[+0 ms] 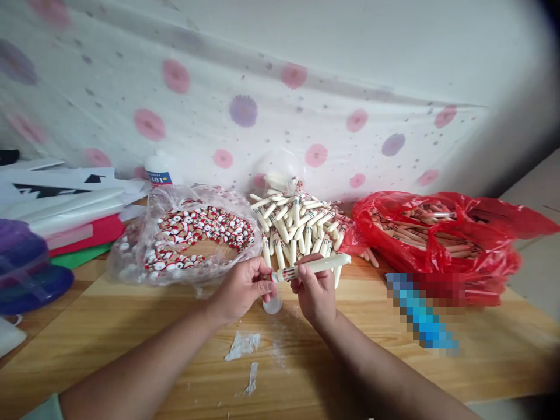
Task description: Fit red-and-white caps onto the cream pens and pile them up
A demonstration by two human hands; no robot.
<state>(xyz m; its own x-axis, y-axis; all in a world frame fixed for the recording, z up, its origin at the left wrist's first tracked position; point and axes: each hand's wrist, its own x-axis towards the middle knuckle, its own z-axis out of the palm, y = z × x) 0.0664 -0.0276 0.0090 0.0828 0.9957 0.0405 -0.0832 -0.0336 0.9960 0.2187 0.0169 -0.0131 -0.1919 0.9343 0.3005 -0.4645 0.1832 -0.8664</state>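
Observation:
Both hands meet over the middle of the wooden table. My right hand (315, 290) is closed around a cream pen-like stick (330, 264) with dark stripes, its rounded end pointing right. At the stick's left end, my left hand (251, 286) pinches a small red and white piece (275, 276), which touches the stick. Just behind the hands lies a pile of similar cream sticks (301, 219). To its left, a clear plastic bag (135, 256) holds many small red and white pieces (205, 227). A small round translucent lid or dish (272, 305) sits below my left fingers.
A red plastic bag (485, 262) of pinkish sticks stands right, with a pixelated blue item (420, 312) before it. White scraps (243, 345) lie in front. A white bottle (160, 169), coloured sheets (87, 233) and a blue-purple object (26, 274) are left.

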